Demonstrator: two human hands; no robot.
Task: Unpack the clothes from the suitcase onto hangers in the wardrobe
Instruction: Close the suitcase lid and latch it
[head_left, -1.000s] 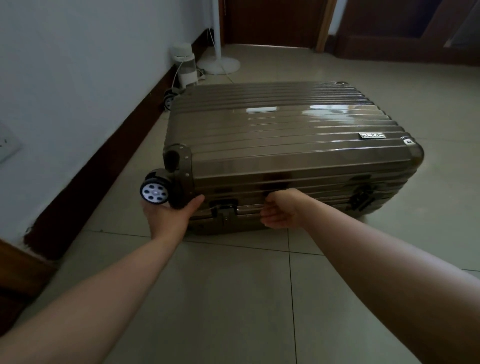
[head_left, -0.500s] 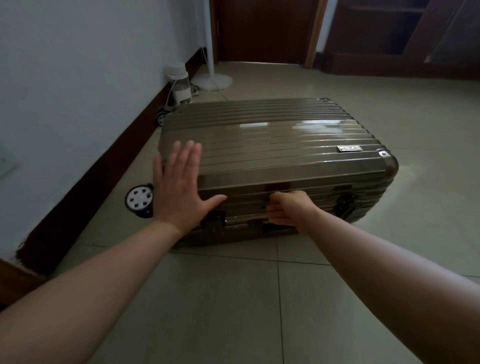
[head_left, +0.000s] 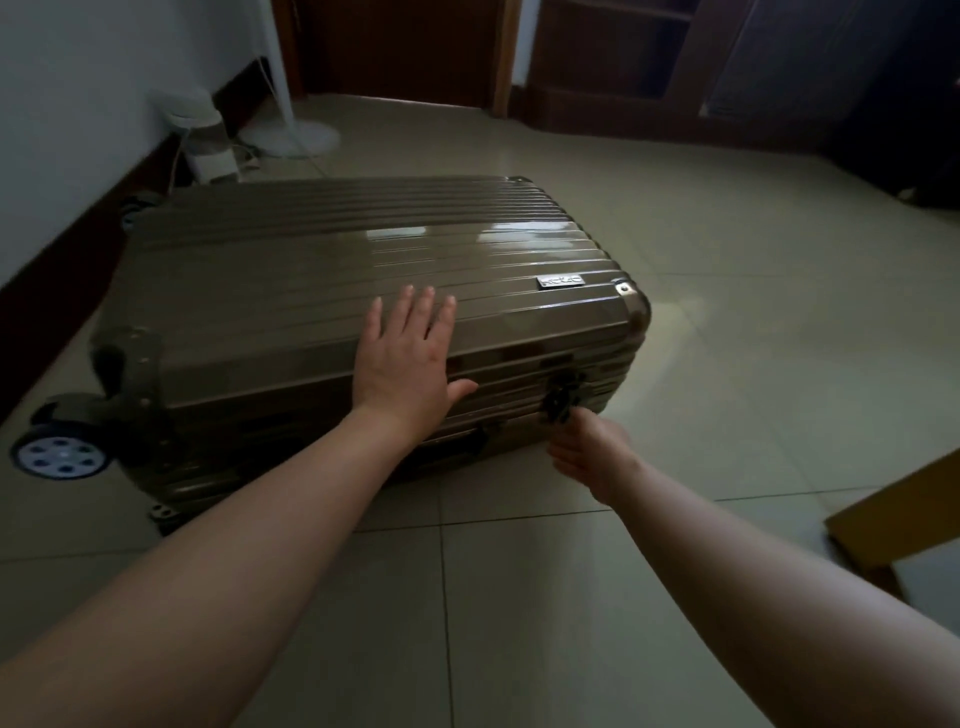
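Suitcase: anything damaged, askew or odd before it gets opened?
Nothing stands out. The suitcase lies flat on the floor tiles, shut, its shell unmarked where sharp; its wheel end is blurred. The left hand rests flat on its top, and the right hand is at the dark latch.

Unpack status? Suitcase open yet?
Done: the suitcase lies flat on the floor. In hand: the left hand rests flat on top, and the right hand is at the side latch. Left: everything else. The case is shut, and no clothes or hangers are in view.
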